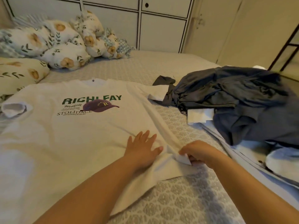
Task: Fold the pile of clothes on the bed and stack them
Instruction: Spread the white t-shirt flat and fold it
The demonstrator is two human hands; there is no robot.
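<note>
A white T-shirt [64, 135] with green lettering and a maroon cap print lies spread face up on the bed [178, 199], collar at the far side. My left hand [142, 149] rests flat on its lower right part, fingers straight. Beside it, my right hand [199, 152] pinches a fold of the shirt's right edge. A heap of dark grey clothes [242, 101] lies to the right, with a small white piece [199, 115] against it and light blue cloth [258, 159] beneath.
Floral pillows [61, 46] are piled at the far left of the bed. A white panelled wardrobe [161, 26] stands behind the bed. A dark metal frame [286, 46] shows at the far right.
</note>
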